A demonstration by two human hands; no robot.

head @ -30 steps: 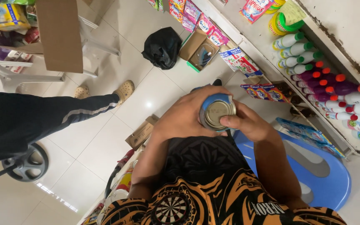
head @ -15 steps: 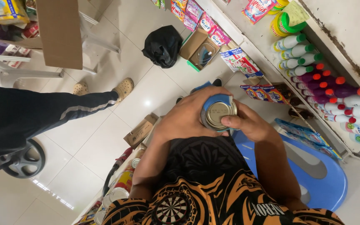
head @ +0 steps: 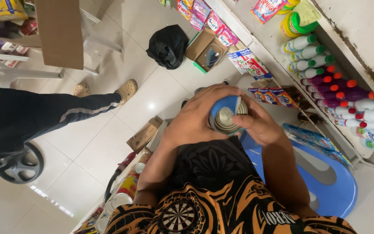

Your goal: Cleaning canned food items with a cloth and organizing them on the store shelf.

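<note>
Both hands grip one blue-labelled tin can (head: 227, 116) — left hand (head: 198, 117) wrapped round it, right hand (head: 260, 125) pinching its rim — seemingly mid-inspection, needing a steady hold.

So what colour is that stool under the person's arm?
Blue: the plastic stool, seen in the head view, beside the right hand.
</note>
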